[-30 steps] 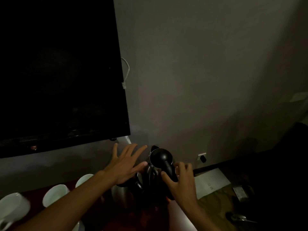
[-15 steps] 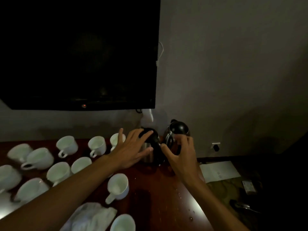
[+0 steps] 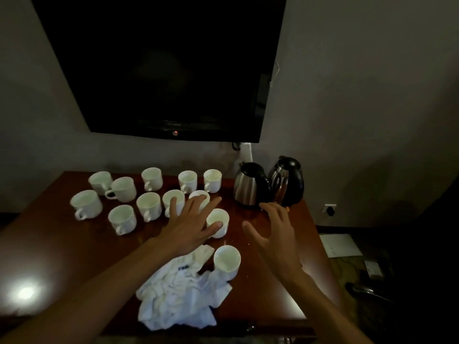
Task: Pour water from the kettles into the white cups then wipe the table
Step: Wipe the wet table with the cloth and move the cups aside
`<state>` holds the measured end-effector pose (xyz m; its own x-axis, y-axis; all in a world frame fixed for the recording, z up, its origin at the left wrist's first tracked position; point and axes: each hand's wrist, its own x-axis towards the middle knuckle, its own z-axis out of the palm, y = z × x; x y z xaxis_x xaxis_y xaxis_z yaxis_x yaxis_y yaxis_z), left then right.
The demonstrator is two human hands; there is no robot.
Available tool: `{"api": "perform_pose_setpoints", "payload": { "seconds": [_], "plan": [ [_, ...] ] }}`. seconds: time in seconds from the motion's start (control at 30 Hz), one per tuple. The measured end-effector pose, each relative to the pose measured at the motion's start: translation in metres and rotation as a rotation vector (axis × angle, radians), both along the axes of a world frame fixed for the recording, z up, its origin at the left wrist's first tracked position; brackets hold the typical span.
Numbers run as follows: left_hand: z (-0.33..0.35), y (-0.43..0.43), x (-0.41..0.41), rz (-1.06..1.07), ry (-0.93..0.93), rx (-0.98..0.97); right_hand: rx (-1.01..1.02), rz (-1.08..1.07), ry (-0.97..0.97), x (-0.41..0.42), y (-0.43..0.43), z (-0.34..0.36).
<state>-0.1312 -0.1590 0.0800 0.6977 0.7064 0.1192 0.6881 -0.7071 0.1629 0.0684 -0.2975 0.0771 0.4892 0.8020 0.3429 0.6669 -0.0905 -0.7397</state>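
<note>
Dim light falls on a reddish-brown wooden table below a black wall-mounted television. Many white ceramic cups cluster from 10 to 12 o'clock (two more sit nearer the centre). A rounded steel kettle with a black lid and a taller steel-and-black kettle stand side by side at 1 o'clock. A crumpled white cloth lies at 6 o'clock. The left hand hovers spread over the cups, its thumb perhaps touching one. The right hand, fingers loosely splayed, is near the kettles. Both hold nothing.
</note>
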Motion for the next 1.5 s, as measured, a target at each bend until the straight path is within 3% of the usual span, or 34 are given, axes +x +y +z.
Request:
{"api": "perform_pose_setpoints", "payload": {
  "seconds": [0.33, 0.7, 0.9, 1.3, 1.5],
  "plan": [
    [-0.046, -0.037, -0.047, 0.168, -0.021, -0.018, -0.068, 0.107, -0.089, -0.035, -0.017, -0.037],
    [-0.159, -0.020, -0.038, 0.281, 0.104, -0.087, -0.306, 0.144, -0.175, -0.027, 0.023, -0.133],
    [-0.226, -0.019, -0.039, 0.342, 0.162, -0.148, -0.478, 0.191, -0.075, -0.029, 0.044, -0.167],
    [-0.218, -0.005, -0.027, 0.389, 0.124, -0.109, -0.529, 0.169, 0.013, -0.011, 0.067, -0.161],
    [-0.202, 0.015, -0.015, 0.366, 0.152, -0.134, -0.567, 0.137, -0.033, 0.031, 0.089, -0.148]
  ]
}}
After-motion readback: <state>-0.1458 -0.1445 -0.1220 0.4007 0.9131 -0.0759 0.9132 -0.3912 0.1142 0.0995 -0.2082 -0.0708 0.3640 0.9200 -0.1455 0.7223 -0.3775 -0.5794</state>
